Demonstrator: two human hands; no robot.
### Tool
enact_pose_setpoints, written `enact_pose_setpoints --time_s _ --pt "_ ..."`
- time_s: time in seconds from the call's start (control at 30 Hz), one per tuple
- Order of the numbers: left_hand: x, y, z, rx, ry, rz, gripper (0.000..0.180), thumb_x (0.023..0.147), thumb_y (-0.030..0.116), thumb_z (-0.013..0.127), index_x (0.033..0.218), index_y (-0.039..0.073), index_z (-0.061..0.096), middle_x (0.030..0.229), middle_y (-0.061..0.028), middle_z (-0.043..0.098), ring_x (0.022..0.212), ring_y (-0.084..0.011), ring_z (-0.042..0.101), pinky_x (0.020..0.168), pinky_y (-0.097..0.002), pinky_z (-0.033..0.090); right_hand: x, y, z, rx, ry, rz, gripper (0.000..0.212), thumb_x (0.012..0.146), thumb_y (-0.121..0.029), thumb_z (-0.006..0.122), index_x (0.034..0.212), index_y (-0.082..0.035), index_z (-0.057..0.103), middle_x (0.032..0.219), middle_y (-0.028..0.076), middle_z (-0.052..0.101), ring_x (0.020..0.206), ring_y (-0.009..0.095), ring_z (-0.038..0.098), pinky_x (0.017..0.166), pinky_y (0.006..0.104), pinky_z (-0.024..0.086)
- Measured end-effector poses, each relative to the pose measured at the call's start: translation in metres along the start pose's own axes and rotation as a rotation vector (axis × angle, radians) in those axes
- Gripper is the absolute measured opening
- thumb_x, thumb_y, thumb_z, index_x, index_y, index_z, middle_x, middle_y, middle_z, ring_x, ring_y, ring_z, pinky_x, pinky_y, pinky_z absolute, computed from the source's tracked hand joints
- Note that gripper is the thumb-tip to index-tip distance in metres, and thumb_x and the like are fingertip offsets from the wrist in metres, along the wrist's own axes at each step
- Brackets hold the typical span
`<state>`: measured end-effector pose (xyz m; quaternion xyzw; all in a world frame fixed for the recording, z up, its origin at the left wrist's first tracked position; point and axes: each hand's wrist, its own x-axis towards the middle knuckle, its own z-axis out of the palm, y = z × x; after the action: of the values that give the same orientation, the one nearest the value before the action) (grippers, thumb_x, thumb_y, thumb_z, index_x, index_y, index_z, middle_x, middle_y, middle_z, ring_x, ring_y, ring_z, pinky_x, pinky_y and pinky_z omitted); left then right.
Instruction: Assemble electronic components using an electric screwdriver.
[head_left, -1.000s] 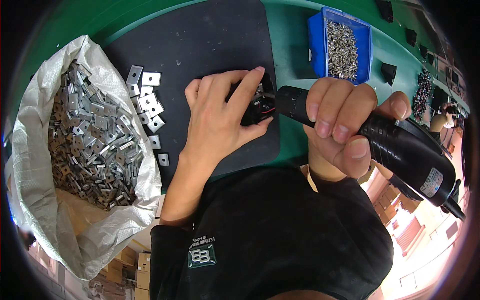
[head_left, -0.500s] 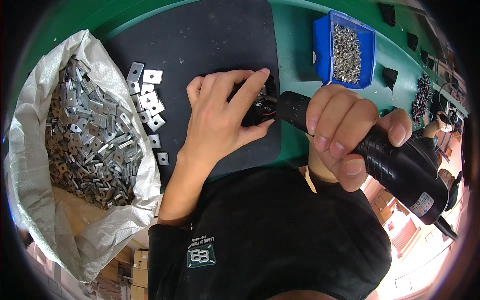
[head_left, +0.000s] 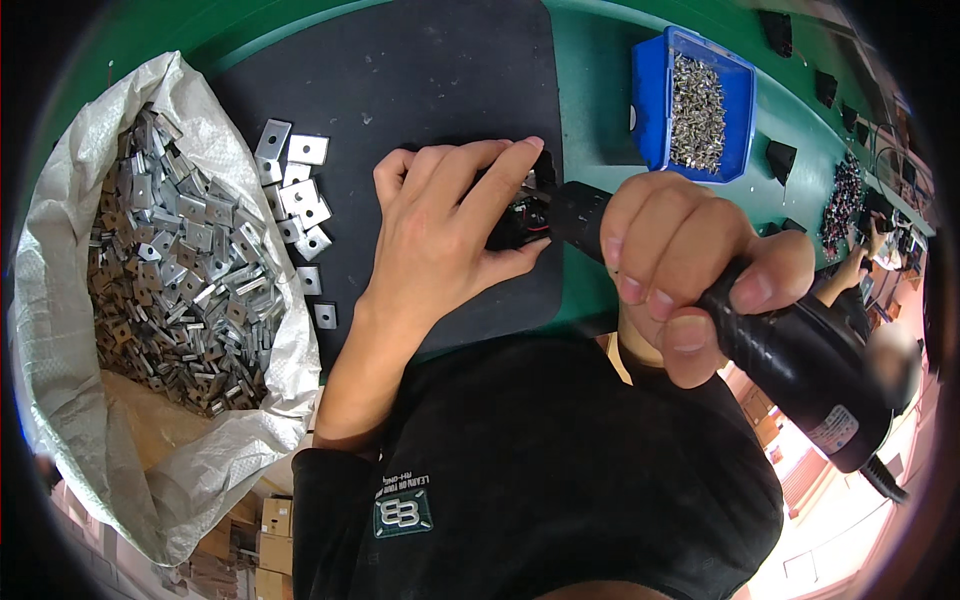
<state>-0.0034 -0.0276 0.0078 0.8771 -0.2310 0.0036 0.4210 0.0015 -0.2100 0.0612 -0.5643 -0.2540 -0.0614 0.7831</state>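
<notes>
At the right edge of the flat black mat (head_left: 440, 80), laid upon the green surface (head_left: 590, 110), a small black housing with exposed inner parts (head_left: 520, 225) lay beneath the left hand (head_left: 430, 215). The black corded power driver with a ribbed cylindrical nose (head_left: 810, 385) met the housing's right side almost end-on; whether its tip was seated could not be told. By judgement, three faults were possible: a tip held off axis could have slipped and scored the inner parts; the same slip could have struck the left index finger or thumb, both close to the nose; and a slack hold could have let the housing twist under torque. The left grip was partly spread, its fingers arched over the housing and its thumb braced at the near side, though the contact beneath the palm was hidden. The right grip was curled closely round the driver behind its nose, the fingers wrapped over the top and the thumb pressed alongside.
</notes>
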Motion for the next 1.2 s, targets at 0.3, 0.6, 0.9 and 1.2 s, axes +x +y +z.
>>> enact_pose_setpoints --time_s 0.3,0.6,0.9,1.2 --pt "0.001 -0.001 -0.001 0.017 0.003 0.007 0.076 0.054 0.024 0.086 0.125 0.014 0.061 0.108 -0.0003 0.062 0.096 -0.0195 0.056 0.087 -0.0387 0.033 0.007 0.010 -0.001 -0.024 -0.126 -0.093 0.049 0.088 -0.012 0.066 0.129 -0.020 0.040 0.070 -0.001 0.054 0.056 0.014 0.053 0.056 0.0289 0.045" --pt "0.019 0.010 -0.011 0.079 -0.038 -0.044 0.073 0.057 0.024 0.083 0.122 0.005 0.058 0.110 -0.0112 0.062 0.107 -0.0318 0.055 0.097 -0.0423 0.035 0.035 -0.065 -0.051 0.081 0.010 -0.186 0.067 0.092 -0.025 0.067 0.148 -0.017 0.031 0.077 -0.004 0.054 0.064 0.009 0.053 0.063 0.0252 0.044" --pt "0.097 0.014 -0.006 0.200 0.223 -0.142 0.077 0.066 0.020 0.081 0.133 0.003 0.047 0.119 -0.0154 0.058 0.112 -0.0342 0.053 0.101 -0.0455 0.035 0.019 -0.158 -0.138 0.060 0.122 -0.304 0.075 0.088 -0.030 0.070 0.144 -0.003 0.028 0.078 -0.002 0.053 0.066 0.008 0.053 0.070 0.0272 0.041" --pt "0.210 -0.025 0.031 0.357 0.023 -0.010 0.073 0.070 0.021 0.082 0.132 0.001 0.048 0.123 -0.0184 0.059 0.114 -0.0368 0.055 0.099 -0.0443 0.043 0.001 -0.187 -0.155 0.064 0.363 -0.398 0.076 0.085 -0.027 0.073 0.141 -0.001 0.029 0.078 -0.003 0.054 0.066 0.008 0.053 0.070 0.0265 0.041"
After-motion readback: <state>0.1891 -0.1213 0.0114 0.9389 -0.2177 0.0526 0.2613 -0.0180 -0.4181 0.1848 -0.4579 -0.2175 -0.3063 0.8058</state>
